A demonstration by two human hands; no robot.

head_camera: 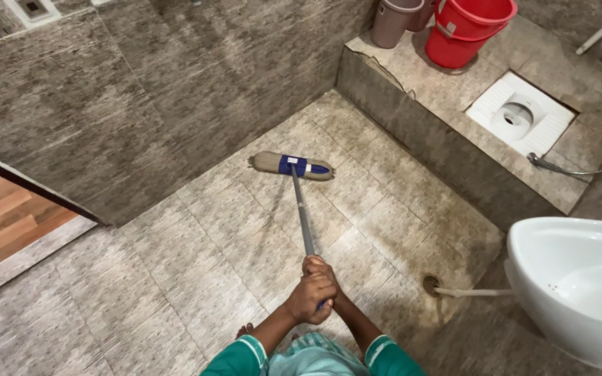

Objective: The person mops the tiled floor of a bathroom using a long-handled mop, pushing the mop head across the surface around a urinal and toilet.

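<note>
Both my hands grip the top end of a long mop handle (302, 209). My left hand (308, 298) wraps the handle's end, and my right hand (320, 269) is clasped just above it, the two touching. The grey metal handle runs away from me to a flat beige mop head (273, 163) with a blue bracket, lying on the tiled floor (196, 251) close to the grey wall. My green sleeves show at the bottom edge.
A raised tiled step (426, 132) at the right holds a white squat toilet pan (520, 115), a red bucket (465, 28) and a grey bin (391, 21). A white basin (580, 278) juts in at lower right above a floor drain (431, 283). A doorway to wooden flooring (1, 216) lies left.
</note>
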